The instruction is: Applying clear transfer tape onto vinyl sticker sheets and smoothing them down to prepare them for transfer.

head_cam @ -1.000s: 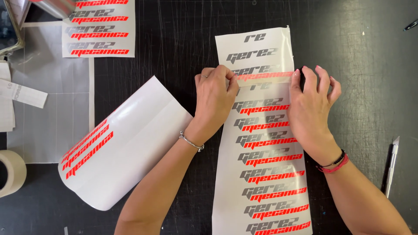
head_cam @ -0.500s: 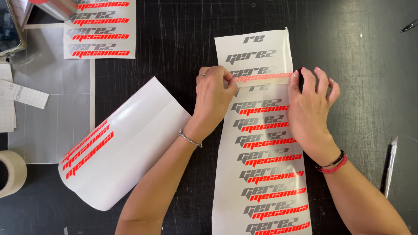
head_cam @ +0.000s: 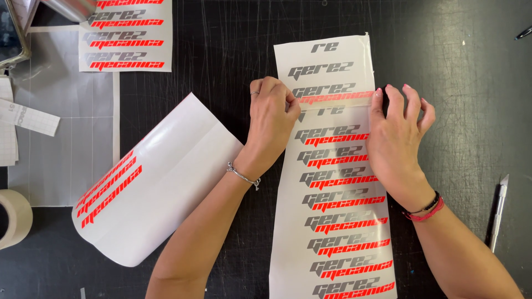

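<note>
Our left hand (head_cam: pixel 272 113) pinches the translucent tape strip (head_cam: pixel 338 98) across the decal sheet (head_cam: pixel 332 182); our right hand (head_cam: pixel 396 138) lies spread, pressing its other end on the black surface (head_cam: pixel 221 66).

Black scored work mat (head_cam: pixel 221 66) carrying sheets & tools.
Lying on it: long decal sheet (head_cam: pixel 332 221) ctr, curled sheet (head_cam: pixel 166 182) left, grey grid sheet (head_cam: pixel 61 160), tape roll (head_cam: pixel 14 218), craft knife (head_cam: pixel 499 210) right.

A long decal sheet (head_cam: pixel 338 182) lies on the cutting mat (head_cam: pixel 454 66) — a strip of tape (head_cam: pixel 338 98) across its upper part, left hand (head_cam: pixel 271 119) and right hand (head_cam: pixel 396 135) at either end. Left of it lies a curled sheet (head_cam: pixel 155 182); far right, a craft knife (head_cam: pixel 497 213); at the left edge, a tape roll (head_cam: pixel 12 218).
</note>
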